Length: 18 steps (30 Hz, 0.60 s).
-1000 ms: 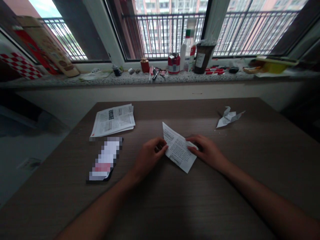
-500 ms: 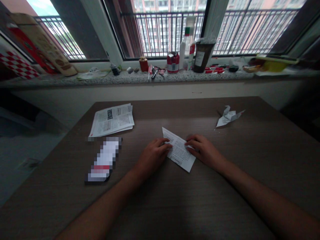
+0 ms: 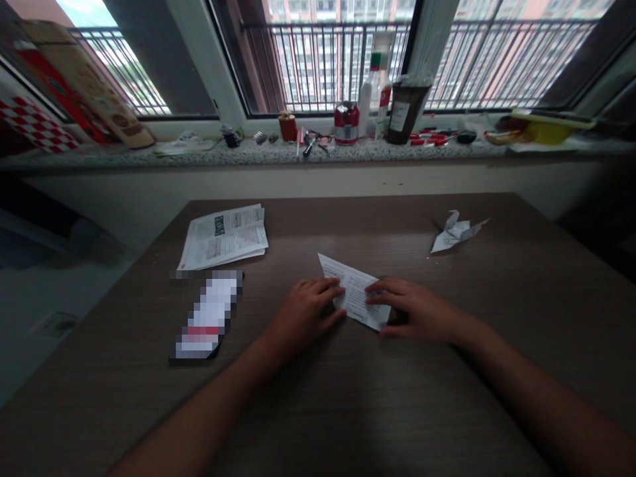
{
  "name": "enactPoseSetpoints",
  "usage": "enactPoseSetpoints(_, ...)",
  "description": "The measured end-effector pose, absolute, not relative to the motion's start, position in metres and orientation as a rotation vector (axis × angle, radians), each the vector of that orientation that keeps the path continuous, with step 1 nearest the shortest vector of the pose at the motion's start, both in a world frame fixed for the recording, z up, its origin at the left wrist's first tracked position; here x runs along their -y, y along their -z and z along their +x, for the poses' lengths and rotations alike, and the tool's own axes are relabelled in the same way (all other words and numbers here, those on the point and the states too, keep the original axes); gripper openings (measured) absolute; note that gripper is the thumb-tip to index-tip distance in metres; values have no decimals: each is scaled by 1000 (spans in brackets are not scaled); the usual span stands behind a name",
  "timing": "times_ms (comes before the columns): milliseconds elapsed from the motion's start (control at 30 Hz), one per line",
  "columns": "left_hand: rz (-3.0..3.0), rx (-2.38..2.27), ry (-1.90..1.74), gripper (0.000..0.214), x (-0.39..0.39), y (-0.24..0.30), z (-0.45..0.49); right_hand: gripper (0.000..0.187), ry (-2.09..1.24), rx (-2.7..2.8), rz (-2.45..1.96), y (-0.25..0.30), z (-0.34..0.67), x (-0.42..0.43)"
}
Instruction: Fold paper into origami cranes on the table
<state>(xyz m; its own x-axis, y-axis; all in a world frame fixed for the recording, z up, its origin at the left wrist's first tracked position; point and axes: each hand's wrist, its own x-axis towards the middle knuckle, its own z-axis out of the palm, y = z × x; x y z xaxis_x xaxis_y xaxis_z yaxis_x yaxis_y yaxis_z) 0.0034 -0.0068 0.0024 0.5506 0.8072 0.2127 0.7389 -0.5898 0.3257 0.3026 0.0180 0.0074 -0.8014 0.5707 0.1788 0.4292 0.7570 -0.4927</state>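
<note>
Folded printed paper (image 3: 355, 298) lies mid-counter (image 3: 318, 411), btwn the two hands, one pointed corner aimed up-left & away, lower edge slanting down to the R. Small rows of text on it, too small to read.

L hand (image 3: 311, 308): part-open, fingers bent & slightly apart, tips on the paper's L side, thumb near its lower edge; no grip visible. R hand (image 3: 417, 308): also part-open, fingertips on the paper's R side, thumb apart from them near the lower R corner; just touching, nothing lifted.

L of the hands, phone (image 3: 206, 318) lies flat, screen pixelated. Just beyond it, folded newsprint sheets (image 3: 226, 235), w/ a dark headline block. Far R of counter, well apart from the hands: folded paper bird (image 3: 454, 233), wings out.

Beyond the counter, stone sill (image 3: 189, 158) under the window w/, L to R: tall carton (image 3: 89, 86) leaning, sm. reddish container (image 3: 287, 126), red/silver can (image 3: 346, 124), clear bottle (image 3: 366, 106), dark cup w/ label (image 3: 401, 116), yellow item (image 3: 546, 134). Outside: railing (image 3: 328, 66), bldgs. behind it.
</note>
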Motion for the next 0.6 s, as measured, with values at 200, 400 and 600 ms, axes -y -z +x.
enactPoseSetpoints(200,2580,-1319,-477,39,7,-5,4,63,-683,2666,-813,-11,305,-15)
enactPoseSetpoints(400,2570,-1327,-473,41,8,-6,4,57,-744,2639,-795,-14,307,-14)
enactPoseSetpoints(600,2568,-1320,-474,41,7,-5,5,44,-782,2645,-805,-14,309,-14)
